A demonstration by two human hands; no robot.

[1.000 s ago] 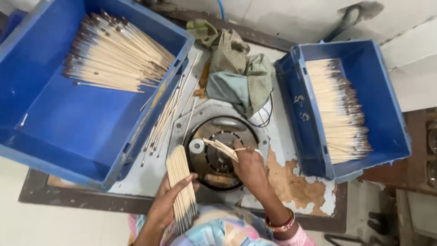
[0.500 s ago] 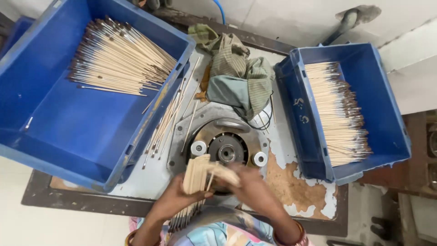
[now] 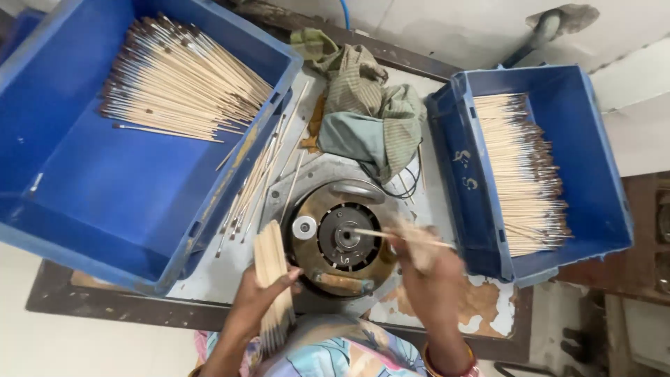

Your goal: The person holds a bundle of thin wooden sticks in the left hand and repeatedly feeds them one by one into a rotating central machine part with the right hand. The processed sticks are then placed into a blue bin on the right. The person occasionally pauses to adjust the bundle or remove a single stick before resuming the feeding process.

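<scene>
A bundle of wooden sticks was gripped in the left hand, fingers closed around it, held upright just left of the round machine disc. A single stick was pinched in the right hand, which was blurred; its tip was pointed at the hub in the middle of the disc, at or very near it, contact could not be told. A small white roller was seen on the disc's left side.

The disc was set in a grey metal plate on a worn table with peeling paint. Loose sticks were scattered on the plate between the disc and the large blue crate at the left. A heap of brown-tipped sticks was piled in that crate's far part. A smaller blue crate was placed at the right, with sticks stacked neatly lengthwise inside. A crumpled green cloth was left behind the disc, between the two crates. A patterned garment was visible at the bottom edge, and red bangles on the right wrist.
</scene>
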